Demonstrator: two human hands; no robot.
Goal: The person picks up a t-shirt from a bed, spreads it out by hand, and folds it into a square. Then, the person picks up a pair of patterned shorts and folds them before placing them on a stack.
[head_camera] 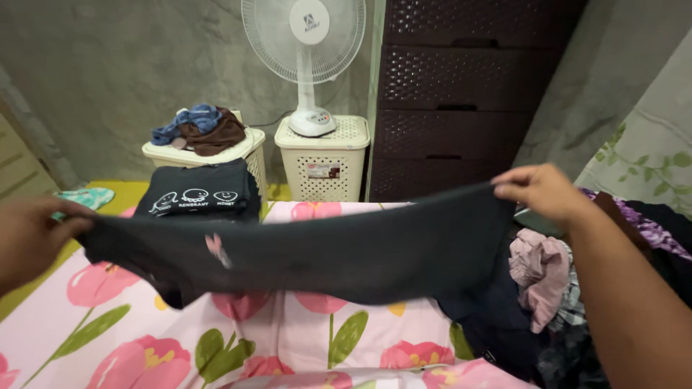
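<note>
The sheet [144,338], pink with tulips, lies nearest, under everything. Above it the garment [310,252] hangs stretched between both hands, dark grey, soft and limp, with a small pale mark near its left end; its lower edge sags at about 7 o'clock. The left hand [32,238], at 9 o'clock, has its fingers closed on one end; the right hand [544,191], at 2 o'clock, pinches the other.

The sagging edge could, I judge, drag on the sheet and fold crookedly, or an end could slip (the right-hand pinch looks light).

At 4 o'clock lies a heap of clothes [540,281]. Farther off, a folded stack [198,191] at 11 o'clock, then two baskets [324,155] and a fan [306,43] at 12, beside a dark set of drawers [461,94].
</note>
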